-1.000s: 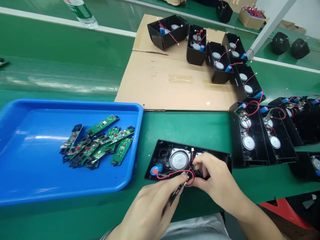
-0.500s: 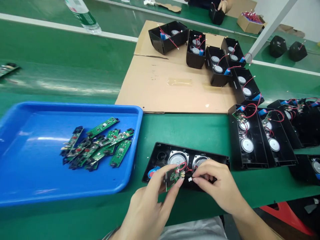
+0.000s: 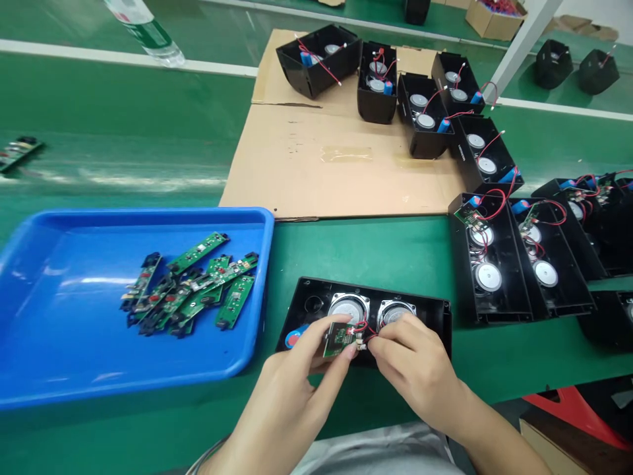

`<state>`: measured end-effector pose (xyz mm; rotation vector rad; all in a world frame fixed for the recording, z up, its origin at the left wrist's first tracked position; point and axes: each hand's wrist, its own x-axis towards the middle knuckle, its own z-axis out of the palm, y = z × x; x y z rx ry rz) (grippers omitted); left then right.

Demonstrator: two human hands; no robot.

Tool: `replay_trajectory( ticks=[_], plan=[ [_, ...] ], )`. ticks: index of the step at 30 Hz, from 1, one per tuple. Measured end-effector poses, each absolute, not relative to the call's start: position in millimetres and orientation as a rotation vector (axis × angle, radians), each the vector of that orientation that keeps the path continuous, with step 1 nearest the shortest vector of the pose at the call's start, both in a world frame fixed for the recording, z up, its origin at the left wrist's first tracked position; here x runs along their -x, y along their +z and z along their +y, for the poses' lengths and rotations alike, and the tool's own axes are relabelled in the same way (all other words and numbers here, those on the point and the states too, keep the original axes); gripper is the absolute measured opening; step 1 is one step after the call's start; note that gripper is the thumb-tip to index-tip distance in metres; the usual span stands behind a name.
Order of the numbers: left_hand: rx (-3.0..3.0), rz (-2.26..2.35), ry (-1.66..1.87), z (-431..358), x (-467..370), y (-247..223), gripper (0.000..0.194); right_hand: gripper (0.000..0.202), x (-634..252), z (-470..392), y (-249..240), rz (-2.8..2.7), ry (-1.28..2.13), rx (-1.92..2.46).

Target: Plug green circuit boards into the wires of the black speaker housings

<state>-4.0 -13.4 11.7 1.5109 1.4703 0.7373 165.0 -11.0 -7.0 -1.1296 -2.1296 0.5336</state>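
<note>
My left hand (image 3: 289,389) grips a small green circuit board (image 3: 335,339) between thumb and fingers, tilted above a black speaker housing (image 3: 436,320). My right hand (image 3: 422,366) is closed in a pinch on a wire plug at the board's right edge. That plug is mostly hidden by the fingertips, so I cannot tell whether it is seated. Red wires (image 3: 362,326) run beside the board. Two round speakers, the left one (image 3: 348,306) and the right one (image 3: 393,311), sit in the housing. A blue cylinder (image 3: 295,337) lies at its left end.
A blue tray (image 3: 264,277) with several circuit boards (image 3: 198,254) stands on the left. Behind, black speaker boxes (image 3: 378,99) line a cardboard sheet (image 3: 316,178). More wired boxes (image 3: 494,303) stand right. A bottle (image 3: 151,36) is at upper left.
My right hand has moved left, bringing the white plug from a small gap up to the board's edge. The left hand keeps hold of the board. The camera view has shifted slightly.
</note>
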Motion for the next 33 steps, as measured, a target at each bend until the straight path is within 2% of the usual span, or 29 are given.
replay_trajectory(
  ticks=[3,9,14,25,29,33],
  plan=[
    [-1.499,1.450,0.688,-13,3,11,0.018,0.032,-164,-11,-6,-2.191,0.440,1.095],
    [-1.417,1.404,0.684,-7,1,17,0.019,0.028,-163,-11,-7,-2.183,0.479,1.072],
    [-1.294,1.350,0.671,-4,0,16,0.016,0.025,-161,-15,-11,-2.191,0.331,1.043],
    [-1.336,1.417,0.815,-19,-5,9,0.014,0.036,-159,-15,-12,-2.291,0.249,1.047],
    [-1.413,1.427,0.768,-26,-1,2,0.016,0.037,-152,-22,-15,-2.310,0.135,1.042],
    [-1.598,1.458,0.731,-30,10,2,0.017,0.028,-158,-30,-11,-2.278,0.144,1.054]
  ],
)
